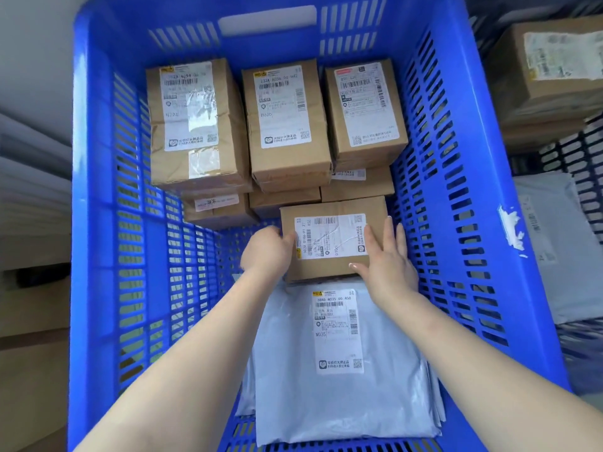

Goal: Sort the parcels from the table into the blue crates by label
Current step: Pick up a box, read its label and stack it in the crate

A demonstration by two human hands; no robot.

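Note:
I look down into a large blue crate (463, 177). A small brown cardboard parcel (332, 265) with a white label lies low in the crate, between both hands. My left hand (267, 249) grips its left edge with curled fingers. My right hand (388, 262) lies against its right side, fingers straight and the thumb along the front edge. Just in front of it lies a grey plastic mailer (339, 396) with a white label. Stacked brown boxes (284, 125) with labels fill the far end of the crate.
The crate's bare floor (199, 272) shows on the left side. To the right, outside the crate, stand more brown boxes (548, 79) and a grey mailer (554, 256) in another blue crate. A wall and wooden surface lie on the left.

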